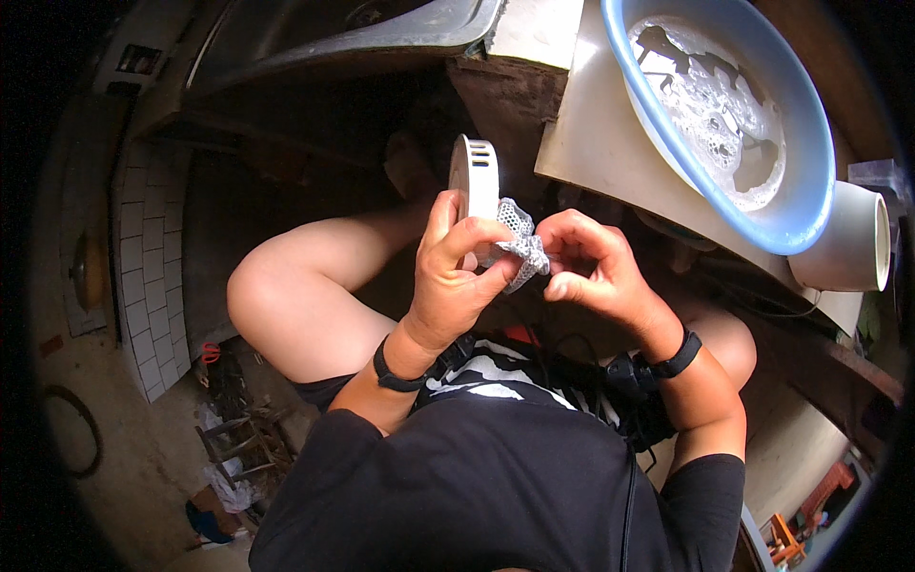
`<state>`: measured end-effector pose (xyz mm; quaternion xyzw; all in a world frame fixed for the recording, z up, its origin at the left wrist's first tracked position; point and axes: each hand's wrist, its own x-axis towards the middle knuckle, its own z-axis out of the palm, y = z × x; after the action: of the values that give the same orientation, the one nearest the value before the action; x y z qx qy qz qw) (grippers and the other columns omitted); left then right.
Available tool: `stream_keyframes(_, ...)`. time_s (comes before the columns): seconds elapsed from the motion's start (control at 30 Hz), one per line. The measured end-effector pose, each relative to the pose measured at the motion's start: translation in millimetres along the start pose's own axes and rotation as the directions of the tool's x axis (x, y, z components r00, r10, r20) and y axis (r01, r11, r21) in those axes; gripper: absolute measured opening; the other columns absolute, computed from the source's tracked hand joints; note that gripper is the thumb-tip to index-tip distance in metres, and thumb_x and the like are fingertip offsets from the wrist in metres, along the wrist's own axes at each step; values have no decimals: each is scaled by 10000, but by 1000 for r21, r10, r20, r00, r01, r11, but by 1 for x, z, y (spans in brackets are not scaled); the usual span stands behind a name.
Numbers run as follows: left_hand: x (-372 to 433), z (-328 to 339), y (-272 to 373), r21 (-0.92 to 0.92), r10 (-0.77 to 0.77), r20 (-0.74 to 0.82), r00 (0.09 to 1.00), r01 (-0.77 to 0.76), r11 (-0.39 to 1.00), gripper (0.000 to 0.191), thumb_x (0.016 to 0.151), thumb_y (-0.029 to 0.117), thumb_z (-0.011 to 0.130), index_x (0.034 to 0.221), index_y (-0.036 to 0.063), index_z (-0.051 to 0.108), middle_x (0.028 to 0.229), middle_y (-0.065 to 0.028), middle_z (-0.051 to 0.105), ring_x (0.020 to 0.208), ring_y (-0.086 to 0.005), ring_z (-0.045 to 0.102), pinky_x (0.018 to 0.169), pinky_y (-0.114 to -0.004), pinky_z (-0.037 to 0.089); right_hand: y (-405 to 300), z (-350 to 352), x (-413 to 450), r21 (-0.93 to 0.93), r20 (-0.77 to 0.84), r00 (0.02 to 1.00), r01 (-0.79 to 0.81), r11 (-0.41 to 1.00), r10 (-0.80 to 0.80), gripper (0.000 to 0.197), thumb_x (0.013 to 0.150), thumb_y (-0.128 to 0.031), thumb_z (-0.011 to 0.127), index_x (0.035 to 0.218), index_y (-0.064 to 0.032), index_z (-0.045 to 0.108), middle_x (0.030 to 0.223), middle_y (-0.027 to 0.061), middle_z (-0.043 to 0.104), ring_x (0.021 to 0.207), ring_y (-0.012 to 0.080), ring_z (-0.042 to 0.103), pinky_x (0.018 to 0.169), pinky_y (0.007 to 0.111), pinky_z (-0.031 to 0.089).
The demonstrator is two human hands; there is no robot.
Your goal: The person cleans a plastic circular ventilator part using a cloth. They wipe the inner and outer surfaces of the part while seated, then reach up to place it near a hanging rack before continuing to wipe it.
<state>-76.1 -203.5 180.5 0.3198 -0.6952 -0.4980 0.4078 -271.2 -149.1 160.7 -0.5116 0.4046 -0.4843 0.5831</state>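
Note:
A white round slotted part (483,179), seen nearly edge-on with oblong slots in its rim, is held upright in my left hand (454,275). The same hand pinches a bunched grey-and-white mesh cloth (527,250) between thumb and fingers, against the side of the round part. My right hand (604,264) is curled at the right end of the cloth, its fingertips on the fabric and its thumb standing a little apart. Part of the cloth is hidden behind the fingers. Both hands are above my lap, between my bent knees.
A blue plastic basin (722,189) with sudsy water stands on a pale slab (593,136) at upper right. Beside it is a white container (843,236) on its side. A metal sink (400,36) is at the top. A white-tiled block (151,279) rises at left.

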Motion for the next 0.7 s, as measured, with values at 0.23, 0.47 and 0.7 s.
stream_keyframes(0.23,3,1,1,93,22,-9,1000,-21,995,262,711,-31,760,923,84,657,1034,-93,500,931,-212,565,799,-306,482,6,8,1,-85,-56,997,-48,995,43,290,835,-172,749,1038,-29,601,850,-10,607,755,49,525,653,228,437)
stream_keyframes(0.47,7,-8,-2,160,-3,14,1000,0,987,199,758,40,775,923,72,668,959,-88,532,888,-202,557,771,-279,451,-5,-4,0,352,85,956,-293,889,281,177,943,-225,628,984,-55,604,870,-63,582,770,17,496,643,186,390)
stream_keyframes(0.7,5,-15,-3,209,-2,-54,999,14,978,87,820,40,701,895,51,658,922,-90,529,858,-201,556,760,-283,453,-24,-24,1,-114,-67,983,-178,977,171,218,937,-168,607,1069,5,613,912,5,642,817,100,562,758,273,472)
